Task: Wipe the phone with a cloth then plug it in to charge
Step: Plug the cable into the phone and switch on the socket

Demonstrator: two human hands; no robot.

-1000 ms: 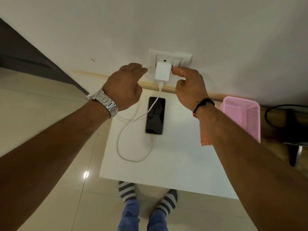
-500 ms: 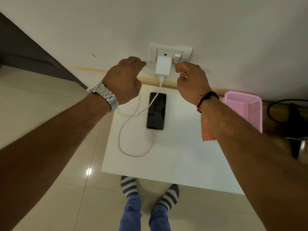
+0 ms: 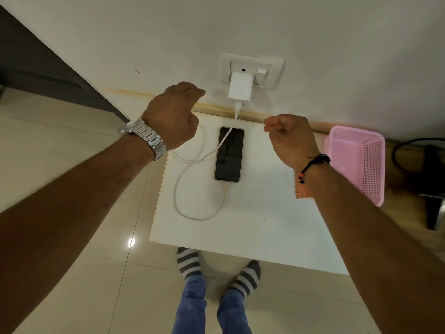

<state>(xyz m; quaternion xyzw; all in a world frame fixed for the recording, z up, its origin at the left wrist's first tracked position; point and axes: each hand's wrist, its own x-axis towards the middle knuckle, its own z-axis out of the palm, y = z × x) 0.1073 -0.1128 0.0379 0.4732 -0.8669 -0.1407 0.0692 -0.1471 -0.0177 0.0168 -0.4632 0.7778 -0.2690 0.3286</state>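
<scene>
A dark-screened phone (image 3: 229,154) lies face up on the small white table (image 3: 260,213). A white cable (image 3: 192,189) loops from its near end up to the white charger (image 3: 239,90), which sits in the wall socket plate (image 3: 274,71). My left hand (image 3: 173,114) hovers left of the charger, fingers loosely curled, holding nothing. My right hand (image 3: 289,136) hangs above the table right of the phone, also loosely curled and holding nothing. An orange cloth (image 3: 302,191) peeks out from under my right forearm.
A pink plastic basket (image 3: 356,162) stands at the table's right edge against the wall. A dark cord and a dark object (image 3: 431,165) lie on the floor further right. My feet in striped socks (image 3: 216,271) stand at the table's near edge.
My right hand has come away from the socket's switch and dropped down over the table. My left hand has stayed near the charger, drifting slightly back.
</scene>
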